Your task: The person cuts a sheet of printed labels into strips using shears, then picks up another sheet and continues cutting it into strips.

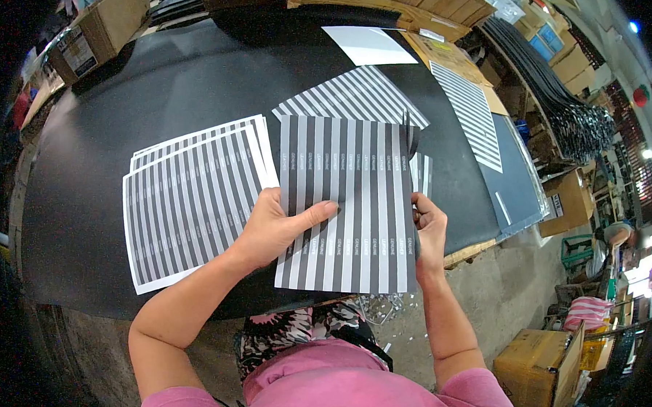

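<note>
A printed sheet with dark grey and pale stripes and small lettering [349, 168] is held up over the table's near edge. My left hand [285, 223] grips its left side, thumb flat on top and fingers hidden underneath. At the right edge, my right hand [430, 226] is closed around the handles of dark scissors [410, 134]. Their blades show near the sheet's upper right corner; the part between is hidden behind the paper. To the left lies a fanned stack of similar striped sheets with white margins [187, 212].
The black table [78, 214] carries another striped sheet [360, 92], a white sheet [369, 45] and a striped sheet [468, 111] at the right. Cardboard boxes [104, 30] stand at the back left. Paper scraps [383, 308] litter the floor near a carton [530, 361].
</note>
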